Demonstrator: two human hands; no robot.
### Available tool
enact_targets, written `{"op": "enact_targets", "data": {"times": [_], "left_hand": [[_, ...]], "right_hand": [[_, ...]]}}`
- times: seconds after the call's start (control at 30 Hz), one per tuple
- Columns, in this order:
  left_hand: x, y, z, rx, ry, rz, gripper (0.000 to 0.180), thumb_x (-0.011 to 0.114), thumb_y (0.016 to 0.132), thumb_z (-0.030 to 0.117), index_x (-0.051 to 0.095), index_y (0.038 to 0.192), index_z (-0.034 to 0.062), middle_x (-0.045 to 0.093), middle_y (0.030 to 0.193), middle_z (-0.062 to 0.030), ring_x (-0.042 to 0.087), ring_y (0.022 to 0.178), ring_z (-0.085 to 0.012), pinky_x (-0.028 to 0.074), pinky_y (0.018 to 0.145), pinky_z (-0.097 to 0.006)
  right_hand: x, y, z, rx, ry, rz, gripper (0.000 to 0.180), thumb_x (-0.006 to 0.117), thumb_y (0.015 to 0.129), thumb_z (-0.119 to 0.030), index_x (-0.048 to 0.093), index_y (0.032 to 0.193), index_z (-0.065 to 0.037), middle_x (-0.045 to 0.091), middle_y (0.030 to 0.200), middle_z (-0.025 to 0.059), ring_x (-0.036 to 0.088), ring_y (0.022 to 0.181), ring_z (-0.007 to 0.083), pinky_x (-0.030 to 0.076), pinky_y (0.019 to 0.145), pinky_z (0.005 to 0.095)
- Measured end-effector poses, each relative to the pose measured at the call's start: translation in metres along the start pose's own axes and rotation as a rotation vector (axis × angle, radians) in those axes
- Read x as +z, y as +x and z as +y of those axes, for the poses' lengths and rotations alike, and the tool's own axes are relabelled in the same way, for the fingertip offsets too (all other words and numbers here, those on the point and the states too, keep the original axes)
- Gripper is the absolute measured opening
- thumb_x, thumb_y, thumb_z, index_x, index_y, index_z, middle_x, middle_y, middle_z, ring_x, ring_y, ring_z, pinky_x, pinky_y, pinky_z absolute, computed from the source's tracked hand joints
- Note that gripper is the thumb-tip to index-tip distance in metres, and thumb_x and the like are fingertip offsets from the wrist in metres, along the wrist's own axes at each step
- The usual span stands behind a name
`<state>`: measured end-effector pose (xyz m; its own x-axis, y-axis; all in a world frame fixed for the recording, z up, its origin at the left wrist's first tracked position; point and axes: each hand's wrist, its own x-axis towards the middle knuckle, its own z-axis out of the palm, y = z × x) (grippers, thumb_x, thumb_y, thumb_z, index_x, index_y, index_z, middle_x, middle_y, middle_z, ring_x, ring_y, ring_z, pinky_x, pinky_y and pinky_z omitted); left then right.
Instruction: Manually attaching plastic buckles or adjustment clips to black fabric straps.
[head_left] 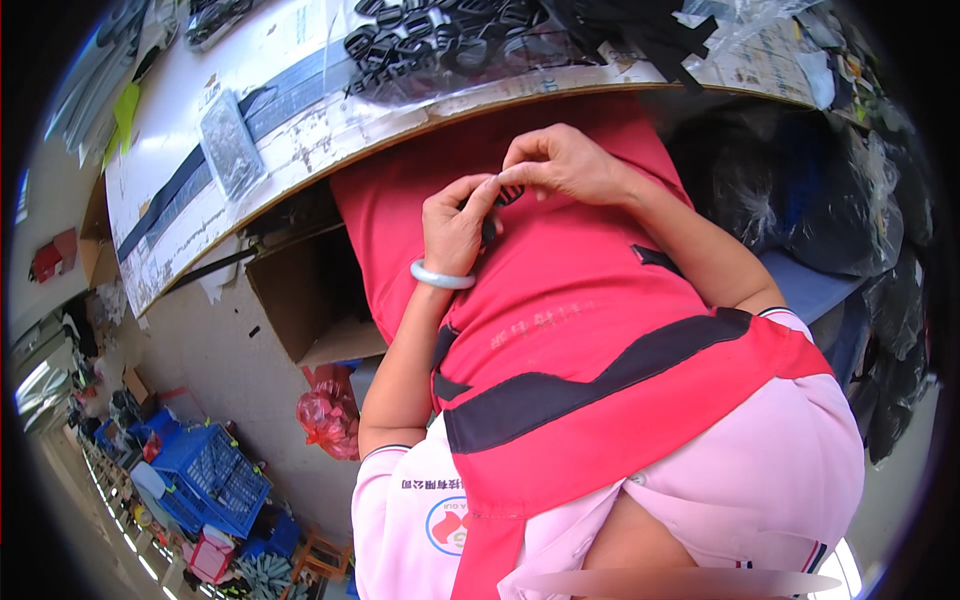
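Your two hands meet over your lap, just below the counter [300, 150] edge. Your right hand [565, 165] pinches a small black plastic clip [510, 193] between thumb and forefinger; the clip is ribbed or toothed along one side and lies roughly crosswise, its free end pointing toward your left hand [455, 225]. Your left hand, with a pale smooth bangle [440, 277] on the wrist, has its grip closed on another small black piece [488, 230], which hangs just under the clip; you cannot tell whether the two parts already touch. So the clip sits up and to the right of the left grip, very close, and the right hand is the one that holds it.

Under your hands lies a red apron [560, 320], soft cloth with a dark band across it, over a pink shirt [760, 470].

On the counter above, well apart from your hands, a heap of black plastic buckles [430, 40] lies in clear film, glossy and hard-looking. A small clear bag [230, 145] of dark parts rests further left. An open cardboard box [310, 300] stands below the counter on your left.
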<state>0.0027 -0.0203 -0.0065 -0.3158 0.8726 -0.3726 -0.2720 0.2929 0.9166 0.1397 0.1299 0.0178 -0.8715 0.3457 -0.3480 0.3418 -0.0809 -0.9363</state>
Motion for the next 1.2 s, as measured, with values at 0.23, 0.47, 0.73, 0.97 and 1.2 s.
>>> {"op": "enact_targets", "data": {"times": [0.23, 0.47, 0.73, 0.97, 1.2], "left_hand": [[-0.013, 0.010, -0.003, -0.490, -0.852, 0.023, 0.022, 0.059, 0.096, 0.030, 0.060, 0.097, 0.0081, 0.061, 0.084, -0.0054, 0.062, 0.076, -0.0195, 0.051, 0.055, -0.031], [-0.013, 0.012, -0.014, -0.406, -0.862, -0.202, 0.019, 0.061, 0.095, 0.027, 0.059, 0.100, 0.0083, 0.059, 0.083, -0.0040, 0.058, 0.076, -0.0174, 0.048, 0.057, -0.029], [-0.011, 0.014, -0.012, -0.414, -0.810, -0.191, 0.014, 0.063, 0.092, 0.019, 0.058, 0.099, 0.0073, 0.058, 0.083, -0.0047, 0.056, 0.076, -0.0178, 0.047, 0.058, -0.029], [-0.010, 0.013, -0.010, -0.396, -0.819, -0.138, 0.015, 0.063, 0.092, 0.018, 0.058, 0.099, 0.0066, 0.057, 0.083, -0.0049, 0.056, 0.076, -0.0177, 0.047, 0.058, -0.029], [-0.003, 0.014, -0.004, -0.375, -0.707, -0.130, 0.015, 0.064, 0.091, 0.016, 0.059, 0.100, 0.0051, 0.058, 0.080, -0.0056, 0.058, 0.071, -0.0166, 0.047, 0.054, -0.027]], "right_hand": [[-0.048, -0.025, -0.016, -0.443, -0.458, 0.762, 0.012, 0.067, 0.088, -0.011, 0.065, 0.097, -0.003, 0.063, 0.084, 0.0038, 0.059, 0.073, 0.0115, 0.048, 0.067, 0.0247], [-0.111, -0.024, -0.035, -0.489, -1.073, 0.959, 0.024, 0.067, 0.083, -0.010, 0.065, 0.107, -0.008, 0.062, 0.101, 0.0065, 0.059, 0.098, 0.0235, 0.047, 0.087, 0.0319], [-0.135, -0.012, -0.018, -0.436, -1.122, 0.941, 0.027, 0.067, 0.083, -0.017, 0.065, 0.109, -0.010, 0.063, 0.106, 0.0061, 0.058, 0.103, 0.0249, 0.046, 0.092, 0.0346], [-0.135, -0.015, -0.020, -0.410, -1.228, 0.929, 0.037, 0.069, 0.082, -0.021, 0.061, 0.116, -0.013, 0.061, 0.113, 0.0061, 0.054, 0.110, 0.0269, 0.043, 0.097, 0.0371], [-0.149, 0.022, -0.014, -0.622, -1.205, 0.924, 0.017, 0.070, 0.076, -0.011, 0.068, 0.092, -0.008, 0.062, 0.095, 0.0107, 0.056, 0.096, 0.0298, 0.046, 0.084, 0.0394]]}}
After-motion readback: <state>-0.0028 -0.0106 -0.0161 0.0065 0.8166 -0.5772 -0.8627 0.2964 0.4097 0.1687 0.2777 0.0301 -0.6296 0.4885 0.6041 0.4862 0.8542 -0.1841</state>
